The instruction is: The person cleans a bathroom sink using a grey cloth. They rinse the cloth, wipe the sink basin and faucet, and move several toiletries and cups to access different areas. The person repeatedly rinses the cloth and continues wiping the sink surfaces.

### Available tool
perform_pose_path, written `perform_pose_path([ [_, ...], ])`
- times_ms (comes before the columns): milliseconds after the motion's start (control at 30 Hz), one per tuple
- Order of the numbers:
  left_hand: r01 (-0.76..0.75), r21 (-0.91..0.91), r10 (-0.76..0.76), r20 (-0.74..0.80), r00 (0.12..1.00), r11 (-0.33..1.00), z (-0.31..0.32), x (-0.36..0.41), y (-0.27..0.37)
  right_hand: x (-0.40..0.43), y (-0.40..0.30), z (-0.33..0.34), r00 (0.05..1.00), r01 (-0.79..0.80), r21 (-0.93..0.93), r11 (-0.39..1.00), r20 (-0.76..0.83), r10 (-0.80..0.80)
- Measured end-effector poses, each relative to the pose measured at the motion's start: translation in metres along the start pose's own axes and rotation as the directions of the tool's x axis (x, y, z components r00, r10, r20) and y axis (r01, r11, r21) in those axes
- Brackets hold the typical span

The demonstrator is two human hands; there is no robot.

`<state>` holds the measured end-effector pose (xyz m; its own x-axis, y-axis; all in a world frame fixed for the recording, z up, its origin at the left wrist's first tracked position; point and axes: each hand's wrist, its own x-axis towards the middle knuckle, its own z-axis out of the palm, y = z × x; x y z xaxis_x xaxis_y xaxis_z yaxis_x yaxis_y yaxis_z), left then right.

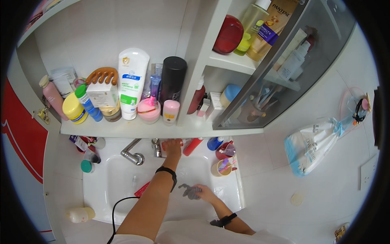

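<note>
My left hand (pixel 172 147) reaches to the back ledge of a white washbasin (pixel 95 180), beside a chrome tap handle (pixel 156 147). Its fingers close over an orange-red container (pixel 164 144) that shows on both sides of the hand; the fingertips are hard to make out. A red tube (pixel 192 147) leans just to the right. Lower down, my right hand (pixel 206 193) grips a crumpled grey cloth-like piece (pixel 191 192) above the bowl. Partly behind my left forearm lies a red object (pixel 142 189) in the basin.
A chrome spout (pixel 132 154) stands left. Cups with toothbrushes (pixel 221 168) and a blue bottle (pixel 214 143) line the right rim; a green-lidded jar (pixel 87 166) is on the left. Overhead juts a cabinet shelf (pixel 152 131) crowded with bottles, with a glass door (pixel 274 79) to the right.
</note>
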<state>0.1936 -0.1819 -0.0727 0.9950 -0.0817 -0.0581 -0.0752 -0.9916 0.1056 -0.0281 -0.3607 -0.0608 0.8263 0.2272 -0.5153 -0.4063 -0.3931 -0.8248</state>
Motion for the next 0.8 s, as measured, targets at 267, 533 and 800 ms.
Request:
perform_pose_path([
  [267, 0.227, -0.769, 0.027, 0.302, 0.953, 0.598, -0.011, 0.006, -0.011, -0.020, 0.048, -0.018, 0.989, -0.042, 0.023, 0.999, -0.143, 0.045],
  [533, 0.609, -0.719, 0.240, 0.560, 0.793, -0.335, -0.053, -0.146, -0.061, -0.006, 0.022, -0.001, 0.999, 0.014, 0.183, 0.983, -0.037, -0.007],
  [800, 0.196, -0.956, -0.323, 0.260, 0.910, -0.217, -0.022, -0.152, -0.136, 0.001, 0.008, 0.026, 0.999, -0.027, 0.129, 0.991, -0.020, 0.030],
])
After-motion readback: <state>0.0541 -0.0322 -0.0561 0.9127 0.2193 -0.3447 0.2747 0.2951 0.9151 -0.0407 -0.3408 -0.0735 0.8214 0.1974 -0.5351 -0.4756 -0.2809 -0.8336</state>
